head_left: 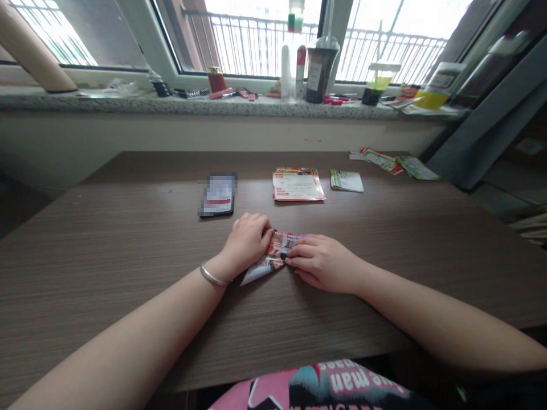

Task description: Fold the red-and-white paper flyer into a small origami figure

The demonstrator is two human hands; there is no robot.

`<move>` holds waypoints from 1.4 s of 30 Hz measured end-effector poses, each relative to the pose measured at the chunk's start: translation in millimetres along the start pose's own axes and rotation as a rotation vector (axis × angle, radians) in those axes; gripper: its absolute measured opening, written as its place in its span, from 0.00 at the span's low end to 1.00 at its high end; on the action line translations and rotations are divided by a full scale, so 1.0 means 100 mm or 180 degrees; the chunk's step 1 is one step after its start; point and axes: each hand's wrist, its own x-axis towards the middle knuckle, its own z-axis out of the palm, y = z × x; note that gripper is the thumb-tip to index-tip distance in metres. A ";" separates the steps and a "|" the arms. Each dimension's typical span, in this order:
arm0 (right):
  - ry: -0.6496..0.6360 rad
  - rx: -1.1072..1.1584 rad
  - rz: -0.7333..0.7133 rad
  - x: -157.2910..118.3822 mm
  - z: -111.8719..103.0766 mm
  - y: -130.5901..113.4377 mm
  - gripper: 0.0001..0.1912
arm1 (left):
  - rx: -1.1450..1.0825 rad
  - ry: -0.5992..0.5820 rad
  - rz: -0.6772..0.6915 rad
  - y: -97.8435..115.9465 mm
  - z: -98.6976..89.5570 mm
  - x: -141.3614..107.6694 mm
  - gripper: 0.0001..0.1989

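Observation:
A folded sheet of colourful printed paper [277, 247] lies on the brown table, with a pointed corner toward me at its left. My left hand [249, 238] grips the paper's left upper edge, its fingers curled and the thumb against the sheet. Over the right part rests my right hand [322, 262], its fingers bent together and pressing on the paper. Those fingers hide the right end of the sheet. A silver bangle [213, 274] circles my left wrist.
Beyond my hands lie a phone [219, 195], a stack of printed cards [298, 186] and a smaller stack [347, 181]. Several leaflets [382, 161] sit at the far right. Cups, including a dark lidded one [321, 71], and bottles line the windowsill [239, 107].

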 end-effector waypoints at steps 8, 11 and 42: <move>0.0072 0.0012 0.0138 -0.03 0.01 -0.04 0.12 | 0.0216 0.0021 0.0060 -0.01 -0.01 0.00 0.10; 0.0068 -0.0015 0.0119 -0.03 0.01 -0.04 0.12 | 0.0275 0.0038 0.0065 -0.02 -0.01 0.00 0.09; -0.0055 -0.0243 0.1034 -0.09 0.04 0.12 0.14 | -0.0033 0.0181 0.1247 0.13 -0.02 -0.21 0.14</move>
